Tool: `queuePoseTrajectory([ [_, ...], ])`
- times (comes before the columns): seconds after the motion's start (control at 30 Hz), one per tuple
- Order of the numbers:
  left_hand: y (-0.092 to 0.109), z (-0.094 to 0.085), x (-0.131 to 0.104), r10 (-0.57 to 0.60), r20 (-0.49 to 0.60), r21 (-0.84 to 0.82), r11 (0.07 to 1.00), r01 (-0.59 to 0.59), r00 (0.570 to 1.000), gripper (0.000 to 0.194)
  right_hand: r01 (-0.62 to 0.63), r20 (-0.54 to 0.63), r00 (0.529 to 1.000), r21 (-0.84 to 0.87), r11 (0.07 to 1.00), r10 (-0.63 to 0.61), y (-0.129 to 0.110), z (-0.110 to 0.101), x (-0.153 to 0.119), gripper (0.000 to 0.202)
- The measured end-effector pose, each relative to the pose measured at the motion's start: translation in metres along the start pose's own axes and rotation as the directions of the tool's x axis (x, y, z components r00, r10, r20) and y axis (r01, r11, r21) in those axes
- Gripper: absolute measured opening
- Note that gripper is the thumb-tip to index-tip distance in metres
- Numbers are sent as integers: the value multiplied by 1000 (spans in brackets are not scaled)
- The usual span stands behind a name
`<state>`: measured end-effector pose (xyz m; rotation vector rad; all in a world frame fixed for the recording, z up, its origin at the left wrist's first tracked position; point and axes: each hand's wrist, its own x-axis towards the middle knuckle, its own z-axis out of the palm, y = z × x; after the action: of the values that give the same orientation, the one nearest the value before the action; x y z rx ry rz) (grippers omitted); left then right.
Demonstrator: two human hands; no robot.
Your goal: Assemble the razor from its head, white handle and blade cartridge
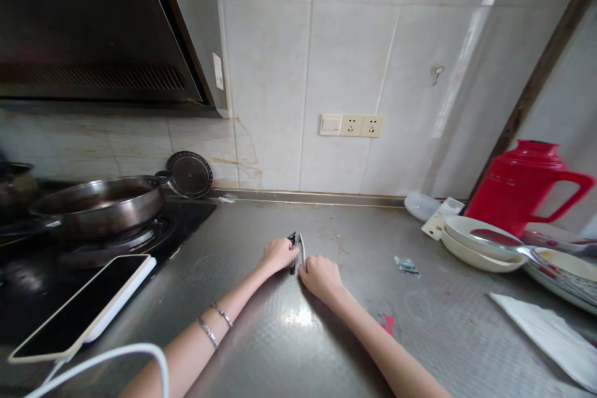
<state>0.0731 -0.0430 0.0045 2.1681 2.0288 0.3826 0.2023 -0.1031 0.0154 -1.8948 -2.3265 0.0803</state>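
My left hand (278, 254) is closed around a small black object (292, 239) low over the metal counter; its ends stick out above and below my fingers, and its kind is hard to make out. Close beside it, my right hand (323, 276) is closed on a thin, curved white strip (303, 249) that rises from between thumb and fingers. The strip's top end bends toward the black object, and I cannot tell if the two touch. Right of my hands, a small clear packet (407, 265) and a red scrap (387, 324) lie on the counter (261, 348).
A steel pan (107, 205) stands on the stove at left. A phone (84, 305) with a white cable (135, 348) is nearest on the left. Bowls (485, 249), a red thermos jug (522, 186) and a white paper sheet (550, 336) are at right. Sockets (352, 125) sit on the tiled wall.
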Motion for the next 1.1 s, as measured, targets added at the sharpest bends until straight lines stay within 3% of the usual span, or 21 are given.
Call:
queuePoseTrajectory([
  [0.17,0,-1,1,-13,13,9,1000,13,1000,40,1,-45,999,39,999,1,4,3,2,46],
  [0.3,-1,-2,2,-3,23,-5,1000,4,1000,49,-14,-151,988,121,993,32,28,-10,10,36],
  [0.43,-3,-3,4,15,43,-33,999,-14,999,55,121,-323,945,206,971,-50,91,-35,22,18],
  [0.53,-5,-2,5,25,45,-43,999,-24,999,55,95,-402,914,104,990,-45,159,-43,26,30],
  [0.67,-7,0,7,20,39,-52,999,-18,999,54,89,-387,921,89,992,-48,245,-34,20,47],
  [0.77,-9,0,8,22,38,-84,996,-18,999,54,2,-403,915,102,995,40,284,-23,10,66],
  [0.97,-14,-4,14,26,53,-261,965,-11,998,47,-41,-109,991,270,962,73,303,-18,-4,77],
  [1.1,-17,-3,17,30,78,-354,935,-1,997,43,-36,-48,997,358,933,57,300,-22,-7,72],
])
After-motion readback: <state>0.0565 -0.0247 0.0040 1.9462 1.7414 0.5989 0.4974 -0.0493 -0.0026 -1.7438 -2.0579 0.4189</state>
